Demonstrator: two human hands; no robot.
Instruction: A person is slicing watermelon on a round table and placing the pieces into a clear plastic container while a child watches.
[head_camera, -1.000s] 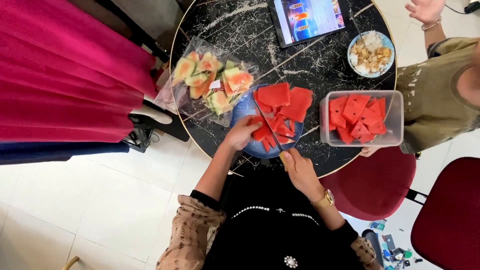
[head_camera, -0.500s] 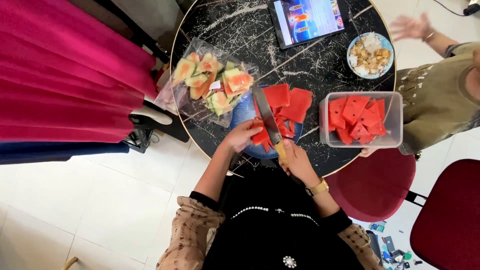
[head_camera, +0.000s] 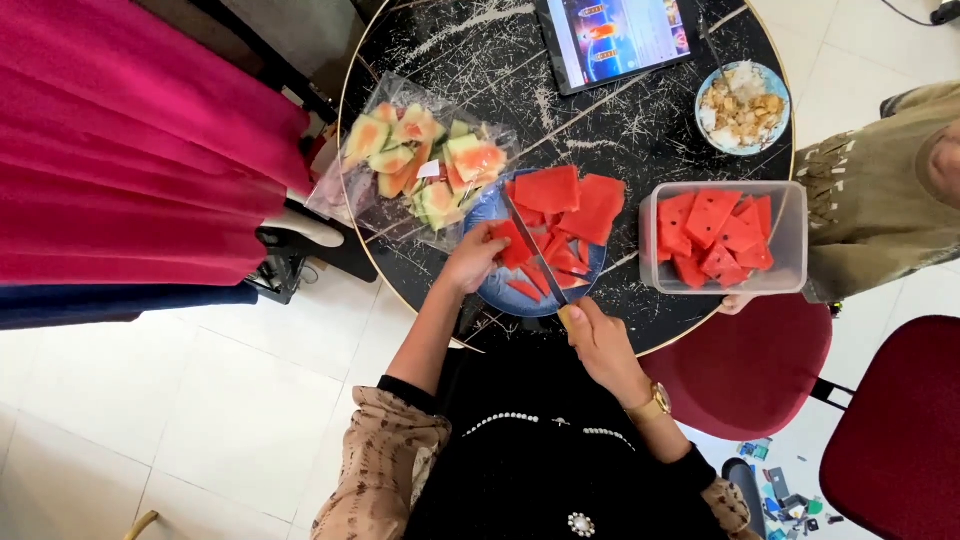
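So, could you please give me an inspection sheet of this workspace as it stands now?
Surface: round black marbled table, gold rim.
Job's things: red watermelon pieces on blue plate; long-bladed knife.
Clutter: clear plastic tub of cut melon; rinds on plastic bag; tablet; snack bowl.
Hands: left hand on melon; right hand grips knife.
Cables: nothing seen.
Surroundings: red chairs, pink cloth, another person's sleeve.

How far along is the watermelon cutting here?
Well along, it seems. Done: a heap of rinds lies on clear plastic, and the clear tub holds red pieces. In hand: the right hand holds a knife over the blue plate, while the left hand steadies a piece. Left: the large slabs on the plate.
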